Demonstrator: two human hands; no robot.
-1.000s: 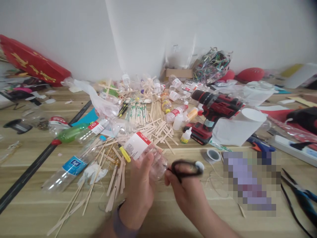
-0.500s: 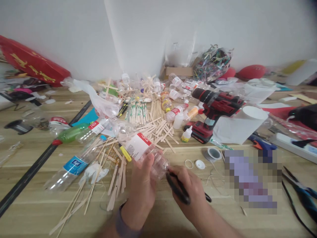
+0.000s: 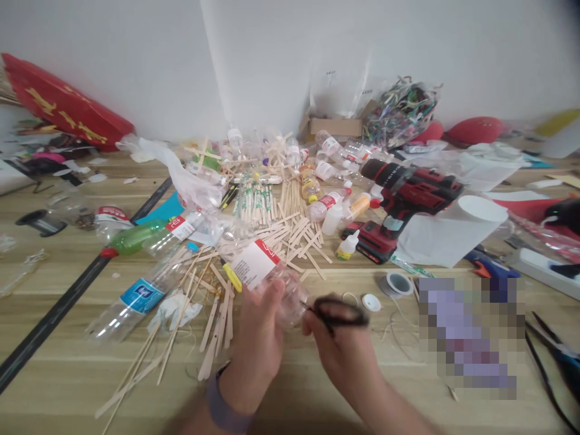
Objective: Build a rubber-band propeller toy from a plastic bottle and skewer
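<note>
A clear plastic bottle with a white and red label lies tilted in my left hand, whose fingers and thumb wrap round its near end. My right hand is closed on a pair of scissors with black handles. Their blades are mostly hidden by my fingers, and the tip meets the bottle's end; how deep it goes I cannot tell. Just left of the bottle is a yellow cutter knife. Wooden craft sticks lie beside my left hand.
A red and black cordless drill stands to the right behind a small glue bottle. A wire spool sits nearer. Left are a blue-labelled bottle and a long black strip. Pliers lie far right.
My right hand has turned the scissors, so their handles have swung upward and to the right. My left hand still grips the bottle. The whole view has shifted slightly.
</note>
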